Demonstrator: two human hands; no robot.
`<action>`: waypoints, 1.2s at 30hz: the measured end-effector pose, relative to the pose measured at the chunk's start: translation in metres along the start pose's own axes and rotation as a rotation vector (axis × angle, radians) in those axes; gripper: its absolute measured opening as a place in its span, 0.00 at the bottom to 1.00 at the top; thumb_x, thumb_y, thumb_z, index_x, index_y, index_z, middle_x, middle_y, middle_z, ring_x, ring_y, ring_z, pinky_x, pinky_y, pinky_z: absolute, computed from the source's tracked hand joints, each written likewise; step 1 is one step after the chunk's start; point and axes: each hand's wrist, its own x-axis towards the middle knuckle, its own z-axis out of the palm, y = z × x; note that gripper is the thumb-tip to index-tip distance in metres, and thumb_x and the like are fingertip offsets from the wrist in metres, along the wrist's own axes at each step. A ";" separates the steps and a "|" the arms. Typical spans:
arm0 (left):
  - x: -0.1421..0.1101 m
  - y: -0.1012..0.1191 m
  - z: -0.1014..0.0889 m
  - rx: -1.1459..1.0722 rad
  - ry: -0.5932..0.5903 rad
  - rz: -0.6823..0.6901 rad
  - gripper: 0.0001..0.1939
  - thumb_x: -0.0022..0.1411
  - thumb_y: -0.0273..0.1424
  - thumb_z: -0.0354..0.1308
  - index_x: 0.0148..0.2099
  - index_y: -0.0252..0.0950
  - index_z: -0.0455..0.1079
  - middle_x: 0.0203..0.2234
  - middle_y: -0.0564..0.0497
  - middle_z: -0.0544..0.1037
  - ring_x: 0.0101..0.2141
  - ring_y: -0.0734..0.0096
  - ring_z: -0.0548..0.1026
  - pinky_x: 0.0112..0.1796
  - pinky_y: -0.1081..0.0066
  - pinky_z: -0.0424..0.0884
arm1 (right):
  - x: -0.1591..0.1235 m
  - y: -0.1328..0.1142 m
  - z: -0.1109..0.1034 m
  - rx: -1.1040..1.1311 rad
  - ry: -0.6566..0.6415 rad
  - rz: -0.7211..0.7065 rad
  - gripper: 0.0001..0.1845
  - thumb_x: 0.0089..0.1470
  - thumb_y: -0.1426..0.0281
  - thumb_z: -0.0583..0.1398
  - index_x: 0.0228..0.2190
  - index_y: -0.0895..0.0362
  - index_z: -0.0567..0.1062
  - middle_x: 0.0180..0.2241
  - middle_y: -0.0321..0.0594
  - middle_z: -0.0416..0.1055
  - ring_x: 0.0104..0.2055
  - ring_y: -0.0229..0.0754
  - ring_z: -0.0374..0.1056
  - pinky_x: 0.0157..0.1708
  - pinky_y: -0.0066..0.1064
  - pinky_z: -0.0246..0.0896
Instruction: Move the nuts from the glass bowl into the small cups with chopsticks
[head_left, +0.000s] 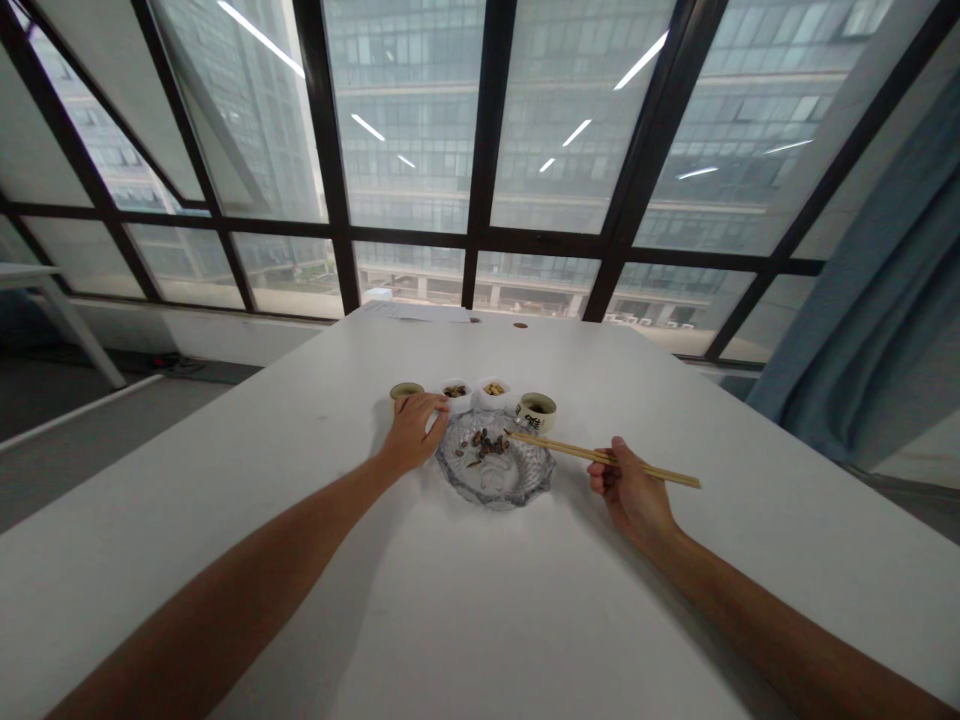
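Note:
My right hand point(634, 490) is closed around a pair of wooden chopsticks point(566, 447). Their tips reach over a clear cut-glass bowl point(495, 490), beside a small dark piece; whether they pinch it I cannot tell. Several small dark brown pieces point(489, 441) lie inside the glass bowl. My left hand point(415, 430) rests by the bowl's left rim with fingers stretched forward, partly hiding a small greenish cup point(406, 389). Just behind the glass bowl are two small white dishes, one with dark pieces point(454, 390), the other with pale yellowish pieces point(493, 389).
Another small cup point(537, 410) with dark markings stands behind the bowl to the right. Everything sits on a long white table point(480, 620). Papers point(420, 312) and a small brown disc point(520, 325) lie at its far end. Windows stand beyond; a blue curtain point(847, 330) hangs right.

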 end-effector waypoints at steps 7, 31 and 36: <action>-0.001 -0.003 0.000 0.028 -0.003 0.024 0.09 0.70 0.31 0.50 0.47 0.40 0.71 0.50 0.48 0.80 0.53 0.60 0.74 0.57 0.54 0.60 | -0.003 -0.004 0.003 0.024 -0.007 0.052 0.22 0.50 0.55 0.71 0.22 0.60 0.75 0.15 0.38 0.71 0.15 0.34 0.64 0.13 0.21 0.60; 0.004 -0.010 -0.005 0.167 0.164 -0.169 0.17 0.64 0.35 0.57 0.55 0.41 0.68 0.58 0.42 0.75 0.58 0.51 0.71 0.57 0.50 0.62 | -0.030 -0.005 0.008 -0.380 -0.194 -0.465 0.32 0.48 0.38 0.65 0.25 0.56 0.78 0.18 0.42 0.75 0.16 0.40 0.68 0.16 0.31 0.66; 0.003 -0.018 -0.003 0.240 0.163 -0.237 0.26 0.60 0.38 0.63 0.60 0.42 0.65 0.61 0.40 0.72 0.60 0.46 0.69 0.59 0.46 0.60 | -0.022 -0.004 0.011 -0.188 -0.106 -0.288 0.34 0.39 0.37 0.70 0.24 0.57 0.76 0.16 0.39 0.73 0.15 0.37 0.66 0.14 0.27 0.63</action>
